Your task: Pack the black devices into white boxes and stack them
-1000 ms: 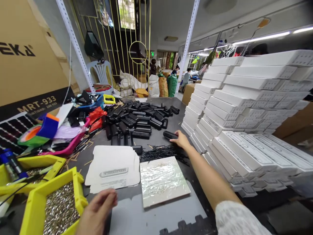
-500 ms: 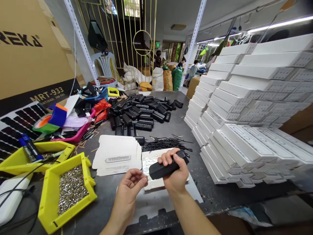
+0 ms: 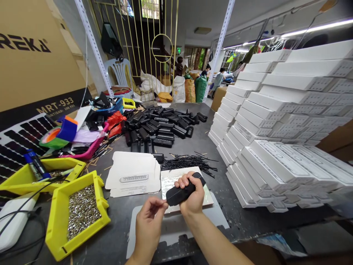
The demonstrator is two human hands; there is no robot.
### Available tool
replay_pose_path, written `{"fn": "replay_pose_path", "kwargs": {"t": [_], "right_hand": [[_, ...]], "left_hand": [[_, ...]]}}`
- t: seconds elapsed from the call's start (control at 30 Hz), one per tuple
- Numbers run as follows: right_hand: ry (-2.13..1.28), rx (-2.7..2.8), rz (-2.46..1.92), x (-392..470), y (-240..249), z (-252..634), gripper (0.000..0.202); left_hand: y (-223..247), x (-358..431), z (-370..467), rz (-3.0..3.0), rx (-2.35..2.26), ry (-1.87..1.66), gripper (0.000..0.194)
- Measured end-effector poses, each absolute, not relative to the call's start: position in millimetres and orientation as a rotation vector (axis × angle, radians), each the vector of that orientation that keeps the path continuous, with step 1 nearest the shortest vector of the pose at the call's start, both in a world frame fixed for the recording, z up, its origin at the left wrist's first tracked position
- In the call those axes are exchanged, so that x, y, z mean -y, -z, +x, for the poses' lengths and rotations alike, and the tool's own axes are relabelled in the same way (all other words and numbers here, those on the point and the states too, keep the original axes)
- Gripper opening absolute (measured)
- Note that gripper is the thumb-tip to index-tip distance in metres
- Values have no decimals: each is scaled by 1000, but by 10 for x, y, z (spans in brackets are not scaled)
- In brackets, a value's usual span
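My right hand [image 3: 193, 193] is wrapped round a black ribbed plastic casing [image 3: 175, 195], which tilts down toward the left. At its lower left end, the fingertips of my left hand [image 3: 153, 211] are pinched together; whatever they hold is too small or hidden to name. Below both hands lies a flat white board with a shiny surface [image 3: 168, 180], resting on a grey sheet [image 3: 176, 230]. A yellow bin [image 3: 55, 221] full of small metal pieces [image 3: 84, 209] stands left of my left hand.
Flat white printed cartons [image 3: 135, 165] lie left of the board. Thin black strips [image 3: 190, 162] and a heap of black casings [image 3: 162, 127] are behind it. Stacked white boxes [image 3: 264, 158] rise at the right. A pink basket [image 3: 93, 147] and second yellow bin [image 3: 16, 186] stand left.
My right hand has shifted slightly left and turned the black casing. My left hand has moved right, its fingertips now at the casing's end.
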State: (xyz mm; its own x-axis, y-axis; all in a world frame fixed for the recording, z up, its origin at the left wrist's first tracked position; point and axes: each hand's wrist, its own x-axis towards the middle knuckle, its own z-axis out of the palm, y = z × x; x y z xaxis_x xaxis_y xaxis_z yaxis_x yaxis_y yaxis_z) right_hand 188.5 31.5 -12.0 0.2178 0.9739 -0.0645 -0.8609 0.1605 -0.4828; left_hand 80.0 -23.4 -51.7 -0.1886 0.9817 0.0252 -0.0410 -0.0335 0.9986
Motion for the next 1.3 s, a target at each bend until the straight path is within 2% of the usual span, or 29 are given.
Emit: {"fn": "replay_pose_path", "kwargs": {"t": [0.17, 0.23, 0.33, 0.47, 0.57, 0.63, 0.7, 0.77, 0.87, 1.0, 1.13, 1.17, 1.3], "right_hand": [[-1156, 592, -461, -361, 24, 2103, 12], [-1040, 821, -535, -367, 52, 2223, 12], [-1079, 1098, -694, -403, 206, 2349, 14], [-1068, 1032, -848, -560, 470, 2457, 11], [-986, 927, -1005, -694, 648, 2537, 25], [-929, 907, -1116, -732, 712, 2595, 43], [-845, 914, -1197, -705, 678, 2643, 62], [-670, 1044, -1265, -607, 530, 2647, 65], [-402, 1500, -1127, -372, 194, 2507, 36], [-156, 1907, -862, -90, -75, 2184, 42], [-119, 2103, -704, 29, -48, 2072, 14], [-156, 2134, -691, 36, -41, 2075, 15], [-115, 2104, -830, -9, -94, 2073, 46]], "left_hand": [[509, 97, 596, 1389, -1391, -1221, 30], [476, -85, 304, 1609, -1508, -1064, 37], [474, -425, -183, 1960, -1706, -787, 56], [547, -746, -518, 2154, -1767, -469, 56], [519, -852, -540, 2238, -1795, -342, 55], [399, -887, -524, 2281, -1790, -308, 48], [196, -872, -496, 2319, -1718, -289, 28], [-43, -773, -427, 2357, -1578, -266, 8], [-303, -462, -201, 2251, -1337, -340, 22], [-247, -35, 129, 1769, -1125, -597, 36], [-47, 110, 121, 1420, -962, -666, 46], [-29, 120, 86, 1361, -933, -660, 48], [-62, 160, 55, 1408, -968, -550, 44]]}}
